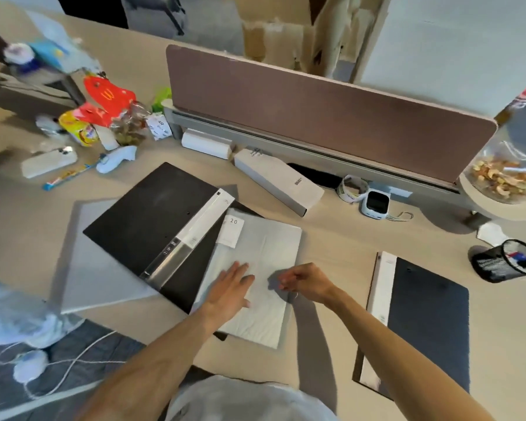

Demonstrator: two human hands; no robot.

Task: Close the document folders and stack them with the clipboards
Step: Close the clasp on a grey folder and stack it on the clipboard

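Observation:
A black document folder point(146, 214) lies open in the middle of the desk, its white and clear spine point(192, 235) running diagonally. A white pocket booklet marked "20" point(264, 247) rests on its right half. My left hand point(230, 288) lies flat on the booklet, fingers apart. My right hand point(304, 282) hovers just above the booklet's right edge with fingers loosely curled, holding nothing. A closed black folder with a white spine point(425, 323) lies at the right. A grey flat board point(94, 268) sits under the open folder at the left.
A brown desk divider point(316, 107) stands at the back. White boxes point(277, 183), a small white device point(375, 205) and a tape roll point(351, 188) lie along it. A black mesh pen cup point(504, 262) lies tipped at the right. Snack bags point(104, 110) and a phone point(49, 161) crowd the far left.

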